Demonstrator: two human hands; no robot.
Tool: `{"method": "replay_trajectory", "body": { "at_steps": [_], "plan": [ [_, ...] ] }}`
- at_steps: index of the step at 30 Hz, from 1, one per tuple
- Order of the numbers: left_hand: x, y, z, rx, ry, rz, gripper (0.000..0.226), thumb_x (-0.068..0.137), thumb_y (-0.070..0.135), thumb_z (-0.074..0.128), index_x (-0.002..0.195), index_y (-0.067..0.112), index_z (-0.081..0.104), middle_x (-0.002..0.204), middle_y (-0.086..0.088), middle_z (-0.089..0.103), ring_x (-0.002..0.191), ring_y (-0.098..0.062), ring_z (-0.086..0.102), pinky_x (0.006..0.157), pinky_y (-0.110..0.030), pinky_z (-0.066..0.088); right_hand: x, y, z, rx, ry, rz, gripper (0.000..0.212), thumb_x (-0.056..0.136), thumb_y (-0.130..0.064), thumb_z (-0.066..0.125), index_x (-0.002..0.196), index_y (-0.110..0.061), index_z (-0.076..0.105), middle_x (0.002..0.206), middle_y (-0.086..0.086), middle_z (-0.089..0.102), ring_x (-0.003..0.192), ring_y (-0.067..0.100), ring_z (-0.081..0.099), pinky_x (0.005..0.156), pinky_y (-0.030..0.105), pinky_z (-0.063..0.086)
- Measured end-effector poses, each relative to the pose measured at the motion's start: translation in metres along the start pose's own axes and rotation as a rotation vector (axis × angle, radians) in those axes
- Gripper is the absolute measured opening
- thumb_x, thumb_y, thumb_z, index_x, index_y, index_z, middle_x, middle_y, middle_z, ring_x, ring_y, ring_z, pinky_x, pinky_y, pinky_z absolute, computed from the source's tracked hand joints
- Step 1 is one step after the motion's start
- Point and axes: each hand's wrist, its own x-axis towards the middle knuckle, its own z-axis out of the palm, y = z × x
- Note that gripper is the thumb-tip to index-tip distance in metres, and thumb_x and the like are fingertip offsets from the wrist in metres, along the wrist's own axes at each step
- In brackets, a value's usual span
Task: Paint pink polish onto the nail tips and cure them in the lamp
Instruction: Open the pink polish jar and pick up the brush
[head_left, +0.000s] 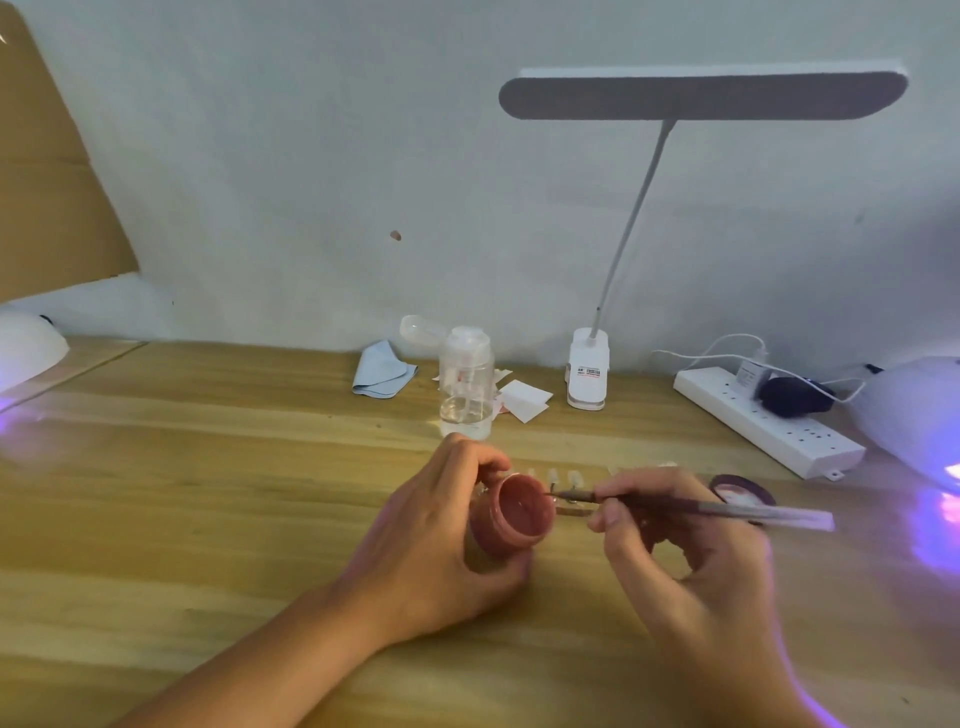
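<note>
My left hand (436, 535) grips a small open jar of pink polish (514, 514), tilted with its mouth facing right. My right hand (675, 540) pinches a thin brush (727, 509) like a pen, and the brush tip touches the jar's rim. A row of pale nail tips (563, 478) stands on the wooden table just behind the jar, partly hidden by my hands. The jar's dark lid (740, 491) lies behind my right hand. A white curing lamp (919, 415) glows purple at the right edge.
A clear pump bottle (466, 384), a blue cloth (382, 371), white wipes (522, 400) and a clip-on desk lamp (588, 374) stand along the wall. A white power strip (769, 421) with plugs lies at the right. Another white lamp (26, 348) sits at the far left.
</note>
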Motion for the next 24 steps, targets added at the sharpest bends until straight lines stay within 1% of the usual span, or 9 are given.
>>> {"method": "replay_trajectory", "body": {
  "at_steps": [3, 6, 9, 11, 13, 16, 19, 21, 24],
  "plan": [
    [-0.0016, -0.0006, 0.0010, 0.020, -0.013, 0.008, 0.062, 0.065, 0.051, 0.075, 0.116, 0.034, 0.043, 0.110, 0.024, 0.048, 0.104, 0.006, 0.053, 0.086, -0.020, 0.047, -0.0025, 0.0027, 0.0054, -0.037, -0.060, 0.011, 0.015, 0.084, -0.018, 0.060, 0.089, -0.032, 0.063, 0.071, -0.008, 0.068, 0.057, 0.017, 0.064, 0.046, 0.039, 0.048],
    [-0.0026, -0.0002, 0.0012, 0.035, -0.028, 0.042, 0.063, 0.067, 0.051, 0.074, 0.119, 0.033, 0.043, 0.111, 0.021, 0.049, 0.103, 0.003, 0.055, 0.085, -0.024, 0.049, -0.0046, 0.0043, 0.0091, -0.117, -0.105, 0.014, 0.007, 0.085, -0.032, 0.057, 0.091, -0.034, 0.060, 0.068, -0.006, 0.067, 0.054, 0.014, 0.061, 0.049, 0.038, 0.049],
    [-0.0030, 0.0021, 0.0007, 0.053, -0.042, 0.058, 0.063, 0.068, 0.053, 0.073, 0.120, 0.032, 0.043, 0.112, 0.019, 0.048, 0.103, 0.002, 0.056, 0.084, -0.026, 0.050, -0.0034, 0.0068, 0.0110, -0.229, -0.119, -0.030, 0.008, 0.086, -0.024, 0.066, 0.093, -0.028, 0.065, 0.063, -0.006, 0.064, 0.051, 0.012, 0.056, 0.048, 0.032, 0.046],
    [-0.0031, 0.0027, 0.0007, 0.058, -0.040, 0.068, 0.062, 0.069, 0.053, 0.072, 0.120, 0.030, 0.043, 0.113, 0.018, 0.049, 0.104, 0.001, 0.057, 0.083, -0.028, 0.052, -0.0028, 0.0086, 0.0114, -0.293, -0.138, -0.036, 0.009, 0.086, -0.019, 0.070, 0.094, -0.025, 0.070, 0.057, -0.003, 0.056, 0.051, 0.014, 0.050, 0.046, 0.028, 0.041],
    [-0.0027, 0.0031, 0.0006, 0.056, -0.041, 0.069, 0.062, 0.070, 0.052, 0.072, 0.120, 0.030, 0.044, 0.114, 0.017, 0.049, 0.104, 0.001, 0.057, 0.082, -0.030, 0.053, -0.0017, 0.0092, 0.0104, -0.319, -0.144, -0.031, 0.015, 0.085, -0.017, 0.070, 0.096, -0.027, 0.071, 0.055, -0.003, 0.053, 0.053, 0.016, 0.047, 0.047, 0.026, 0.039],
    [-0.0018, 0.0034, 0.0003, 0.066, -0.045, 0.074, 0.062, 0.070, 0.052, 0.072, 0.121, 0.030, 0.043, 0.115, 0.017, 0.049, 0.104, 0.001, 0.057, 0.082, -0.030, 0.053, -0.0007, 0.0083, 0.0089, -0.310, -0.170, -0.031, 0.028, 0.083, -0.009, 0.073, 0.099, -0.032, 0.069, 0.061, -0.010, 0.057, 0.056, 0.016, 0.047, 0.049, 0.022, 0.040],
    [-0.0012, 0.0037, -0.0004, 0.065, -0.047, 0.079, 0.062, 0.070, 0.051, 0.072, 0.120, 0.030, 0.043, 0.115, 0.016, 0.049, 0.103, 0.000, 0.058, 0.082, -0.031, 0.053, 0.0011, 0.0055, 0.0098, -0.297, -0.158, -0.043, 0.026, 0.082, -0.011, 0.071, 0.098, -0.032, 0.070, 0.063, -0.025, 0.052, 0.054, 0.012, 0.045, 0.049, 0.009, 0.034],
    [-0.0007, 0.0036, -0.0007, 0.074, -0.046, 0.083, 0.062, 0.070, 0.052, 0.071, 0.120, 0.029, 0.044, 0.114, 0.016, 0.050, 0.103, 0.000, 0.057, 0.083, -0.030, 0.053, 0.0028, 0.0040, 0.0103, -0.298, -0.149, -0.050, 0.024, 0.079, -0.015, 0.067, 0.095, -0.033, 0.069, 0.064, -0.030, 0.050, 0.054, 0.010, 0.043, 0.049, 0.005, 0.031],
    [-0.0011, 0.0035, -0.0009, 0.091, -0.043, 0.084, 0.061, 0.070, 0.054, 0.069, 0.119, 0.031, 0.042, 0.113, 0.017, 0.050, 0.101, -0.001, 0.057, 0.082, -0.027, 0.052, 0.0019, 0.0038, 0.0098, -0.277, -0.150, -0.047, 0.021, 0.078, -0.017, 0.065, 0.092, -0.033, 0.068, 0.060, -0.022, 0.054, 0.051, 0.011, 0.044, 0.047, 0.010, 0.035]
  ]
}}
